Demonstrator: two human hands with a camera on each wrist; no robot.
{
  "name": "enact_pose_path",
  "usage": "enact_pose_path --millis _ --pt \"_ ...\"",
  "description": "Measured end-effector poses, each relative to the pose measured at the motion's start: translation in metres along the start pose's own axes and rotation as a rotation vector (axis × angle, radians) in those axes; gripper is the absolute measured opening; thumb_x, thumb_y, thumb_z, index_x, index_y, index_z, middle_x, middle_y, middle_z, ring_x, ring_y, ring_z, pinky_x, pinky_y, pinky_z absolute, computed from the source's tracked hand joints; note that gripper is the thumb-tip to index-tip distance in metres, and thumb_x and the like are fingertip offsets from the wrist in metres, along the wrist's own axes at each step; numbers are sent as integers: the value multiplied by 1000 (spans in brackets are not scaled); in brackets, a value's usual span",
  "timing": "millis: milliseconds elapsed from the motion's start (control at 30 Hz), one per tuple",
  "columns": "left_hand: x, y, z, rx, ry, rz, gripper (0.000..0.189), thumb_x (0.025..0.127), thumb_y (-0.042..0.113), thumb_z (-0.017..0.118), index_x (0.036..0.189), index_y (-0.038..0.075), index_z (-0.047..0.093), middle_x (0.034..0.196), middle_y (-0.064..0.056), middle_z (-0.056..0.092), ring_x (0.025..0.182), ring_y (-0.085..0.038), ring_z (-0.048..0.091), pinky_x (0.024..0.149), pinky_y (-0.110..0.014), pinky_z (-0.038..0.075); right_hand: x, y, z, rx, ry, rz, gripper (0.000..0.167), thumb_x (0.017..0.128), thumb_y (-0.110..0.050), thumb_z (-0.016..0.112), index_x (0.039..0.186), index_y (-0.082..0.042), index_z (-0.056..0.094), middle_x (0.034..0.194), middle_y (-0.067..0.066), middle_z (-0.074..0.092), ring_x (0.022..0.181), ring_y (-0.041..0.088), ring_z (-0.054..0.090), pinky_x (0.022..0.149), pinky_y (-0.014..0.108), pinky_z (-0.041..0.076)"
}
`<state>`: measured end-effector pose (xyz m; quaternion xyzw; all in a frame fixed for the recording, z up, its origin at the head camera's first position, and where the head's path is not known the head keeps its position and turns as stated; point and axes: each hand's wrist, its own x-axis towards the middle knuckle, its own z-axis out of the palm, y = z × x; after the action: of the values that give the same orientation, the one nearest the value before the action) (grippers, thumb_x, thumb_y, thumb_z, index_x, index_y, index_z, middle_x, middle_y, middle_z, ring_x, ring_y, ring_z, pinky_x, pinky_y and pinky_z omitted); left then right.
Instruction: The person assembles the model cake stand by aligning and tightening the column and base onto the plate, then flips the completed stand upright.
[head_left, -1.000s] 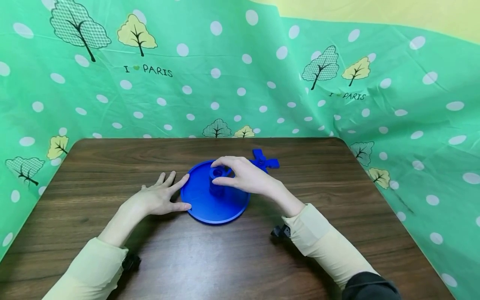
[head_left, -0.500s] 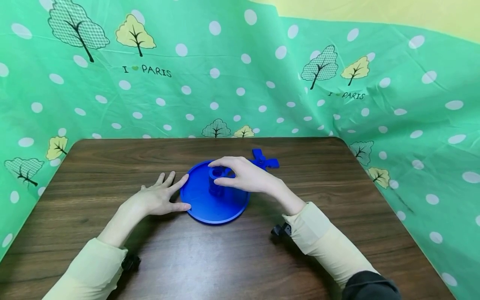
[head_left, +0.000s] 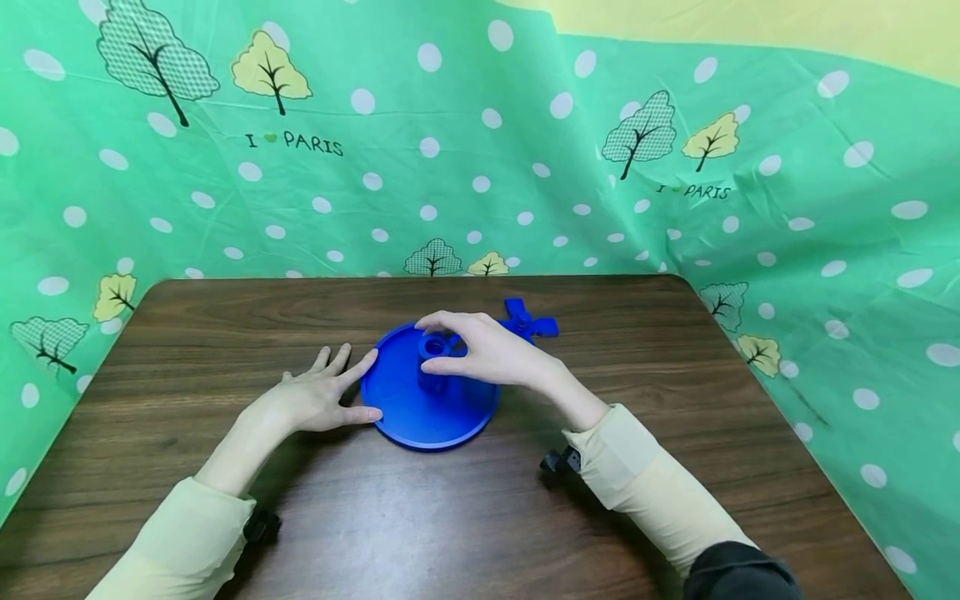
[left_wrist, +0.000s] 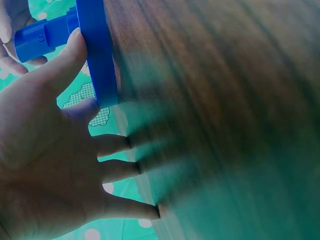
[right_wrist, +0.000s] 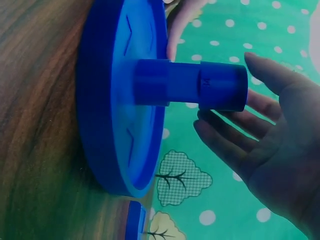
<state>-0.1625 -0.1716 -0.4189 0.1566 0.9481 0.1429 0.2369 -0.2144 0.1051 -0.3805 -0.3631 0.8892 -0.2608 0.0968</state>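
A round blue plate (head_left: 405, 417) with a raised rim lies on the table, and a blue stepped post (head_left: 432, 375) with a hole in its top stands upright at its middle. My left hand (head_left: 311, 400) spreads its fingers at the plate's left edge. Thumb and index fingertip touch the rim; the other fingers rest on the table. My right hand (head_left: 498, 350) arches over the plate from the right, thumb and fingers parted around the post's upper end. In the right wrist view, the thumb stands off the post (right_wrist: 187, 82) and the fingers lie beyond it.
Behind the right hand lies a blue cross-shaped piece (head_left: 528, 321) with flat arms, partly hidden. The brown wooden table (head_left: 637, 350) ends at a green dotted cloth (head_left: 487, 150) at the back and sides.
My right thumb and index finger have spread slightly wider around the top of the post. The left hand, plate and cross-shaped piece have stayed in place.
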Motion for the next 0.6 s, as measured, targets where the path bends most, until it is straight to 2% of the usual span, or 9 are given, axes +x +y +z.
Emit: enact_pose_path --millis 100,200,400,500,600 --pt "0 0 0 -5 -2 -3 97 94 73 54 167 23 13 171 -29 6 155 -59 4 105 -90 15 1 1 -2 31 -12 -35 47 97 -35 73 137 -15 62 133 0 69 121 15 64 103 40 55" --pt "0 -1 0 -6 -2 -4 97 94 73 54 167 23 12 171 -29 5 155 -58 3 105 -90 14 2 1 -1 53 2 -32 39 96 -33 74 129 -15 65 124 0 71 115 14 65 97 41 59" --pt "1 -1 1 -9 -2 -6 97 95 72 54 167 23 12 171 -29 5 155 -58 3 106 -90 13 5 -2 2 20 43 37 41 91 -44 78 118 -17 62 122 0 72 114 14 67 97 36 58" --pt "1 -1 1 -10 -3 -4 97 95 72 54 167 23 12 171 -29 5 155 -58 3 106 -90 13 4 -1 2 9 27 49 48 91 -48 77 124 -18 61 128 2 70 118 15 66 99 37 58" --pt "2 -1 1 -8 -5 -4 96 95 72 54 167 23 12 171 -29 5 155 -58 3 106 -90 13 2 0 -1 13 -19 26 56 93 -45 75 139 -19 58 140 3 66 129 16 63 104 39 55"
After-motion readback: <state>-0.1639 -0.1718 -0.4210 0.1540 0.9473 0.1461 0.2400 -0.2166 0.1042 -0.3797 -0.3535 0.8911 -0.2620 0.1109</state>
